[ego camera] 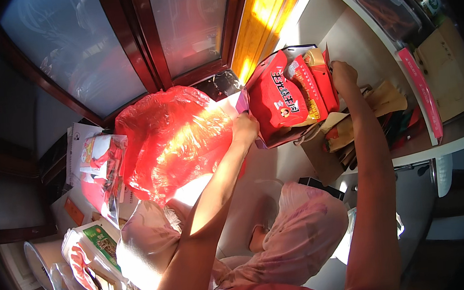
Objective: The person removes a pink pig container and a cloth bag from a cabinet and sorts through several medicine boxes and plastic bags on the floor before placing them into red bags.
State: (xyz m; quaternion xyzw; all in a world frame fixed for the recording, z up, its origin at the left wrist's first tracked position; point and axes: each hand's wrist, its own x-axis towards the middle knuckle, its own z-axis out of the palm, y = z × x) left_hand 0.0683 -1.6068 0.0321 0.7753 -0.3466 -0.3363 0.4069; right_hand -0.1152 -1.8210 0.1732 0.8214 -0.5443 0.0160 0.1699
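A box or stiff bag (271, 141) with a purple edge stands open before me, and red and gold food packets (283, 95) fill it. My left hand (246, 128) grips its near left edge, fingers closed on the rim. At its right side, my right hand (343, 75) holds the upper right edge; its fingertips are partly hidden. A crumpled red plastic bag (173, 137) lies to the left of my left hand, brightly sunlit. Left of that is a clear plastic package (101, 160) with red and white contents.
Brown paper bags (385, 96) lie in the white shelf unit at right, beside a pink flat box (421, 95). Dark red framed glass doors (146, 36) stand ahead. A white bin (39, 261) and a green-labelled package (101, 241) sit at lower left.
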